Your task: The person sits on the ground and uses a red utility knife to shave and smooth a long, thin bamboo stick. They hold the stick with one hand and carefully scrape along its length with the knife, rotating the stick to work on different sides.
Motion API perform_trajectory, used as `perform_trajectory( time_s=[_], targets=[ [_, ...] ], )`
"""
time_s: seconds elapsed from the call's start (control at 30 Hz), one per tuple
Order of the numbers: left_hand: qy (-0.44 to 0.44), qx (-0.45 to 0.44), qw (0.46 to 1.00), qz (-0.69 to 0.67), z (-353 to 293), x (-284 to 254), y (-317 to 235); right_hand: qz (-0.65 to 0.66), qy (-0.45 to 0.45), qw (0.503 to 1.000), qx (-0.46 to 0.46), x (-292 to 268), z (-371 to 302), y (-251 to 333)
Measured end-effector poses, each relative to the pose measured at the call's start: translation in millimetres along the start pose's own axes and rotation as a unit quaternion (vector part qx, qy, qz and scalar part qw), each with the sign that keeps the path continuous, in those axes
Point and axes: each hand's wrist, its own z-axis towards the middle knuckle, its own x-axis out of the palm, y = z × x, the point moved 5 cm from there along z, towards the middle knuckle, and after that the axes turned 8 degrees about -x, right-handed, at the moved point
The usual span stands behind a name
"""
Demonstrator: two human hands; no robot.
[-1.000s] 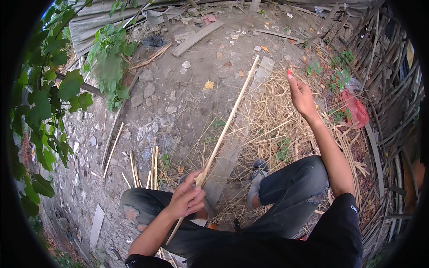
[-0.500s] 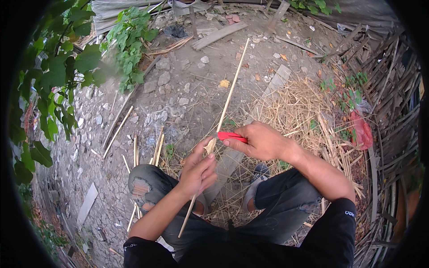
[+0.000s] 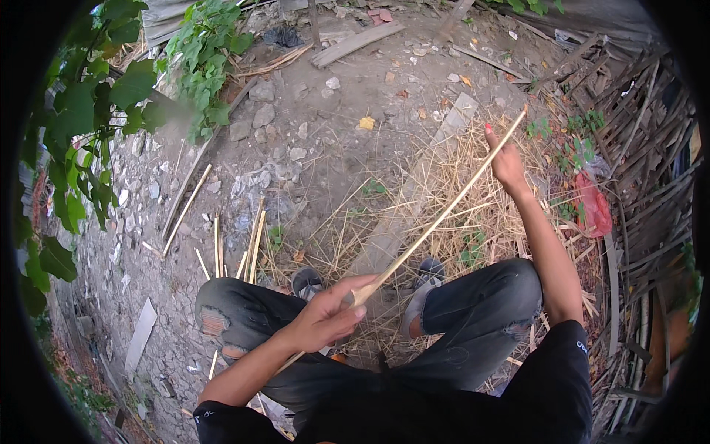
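Note:
A long, thin, pale bamboo-like stick (image 3: 451, 213) slants from my lap up to the far right. My left hand (image 3: 325, 317) is closed around its near part, with a pale tan pad (image 3: 361, 294) between fingers and stick. The near end passes under my left forearm. At the far end is my right hand (image 3: 509, 163), closed, its fingers beside the stick. A small bit of a red tool (image 3: 488, 128) shows at its fingertips; the rest is hidden in the hand.
Straw-like shavings (image 3: 473, 177) pile around a flat board (image 3: 384, 240) beyond my feet. Several cut sticks (image 3: 255, 244) stand by my left knee. Leafy vines (image 3: 133, 89) hang at left. Piled slats (image 3: 651, 140) and a red plastic bag (image 3: 590, 207) lie at right.
My right hand, with the red tool, has moved far and right, away from my left hand. The stick has swung from nearly upright to slanting right. My left hand has come nearer.

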Motion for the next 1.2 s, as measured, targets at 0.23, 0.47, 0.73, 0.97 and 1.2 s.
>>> perform_trajectory(
  time_s=[0.23,0.47,0.73,0.97,1.2],
  targets=[
    [-0.205,0.107,0.965,0.126,7,-29,-4,0.073,0.044,0.994,-0.071,-5,-34,30],
    [-0.274,0.129,0.938,0.166,17,-23,-25,0.103,0.306,0.911,-0.255,20,-98,178],
    [-0.34,0.134,0.919,0.149,28,-31,-25,0.026,0.38,0.858,-0.345,63,-142,221],
    [-0.351,0.131,0.912,0.167,25,-43,-20,-0.066,0.355,0.877,-0.318,78,-135,216],
    [-0.312,0.108,0.928,0.175,16,-27,-25,-0.034,0.252,0.947,-0.196,59,-72,181]
  ],
)
